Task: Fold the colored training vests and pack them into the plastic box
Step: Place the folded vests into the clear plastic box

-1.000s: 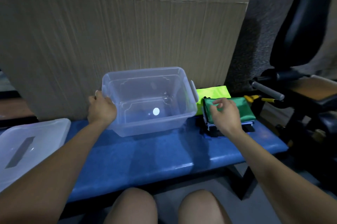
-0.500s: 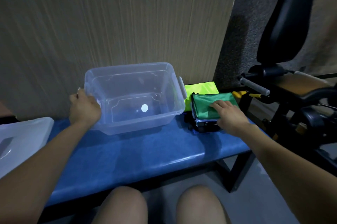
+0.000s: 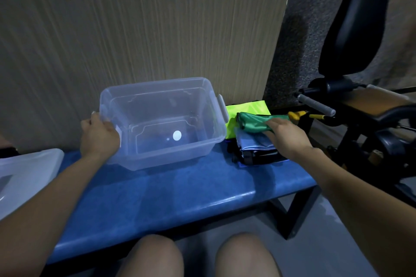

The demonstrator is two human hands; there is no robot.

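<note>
Head view: green vest (image 3: pixel 253 124) folded, lifted off stacked vests (image 3: pixel 254 148).

1 head cam, wide-angle, facing fwd & down, close over bench (image 3: pixel 180 198)

No writing, label, brand or number can be read anywhere in the head view. The clear plastic storage box (image 3: pixel 162 119) bears only a small round white sticker (image 3: pixel 177 135) on its floor, and that sticker is blank as far as can be told. The folded green training vest (image 3: pixel 252 124) on its stack shows no print.
</note>
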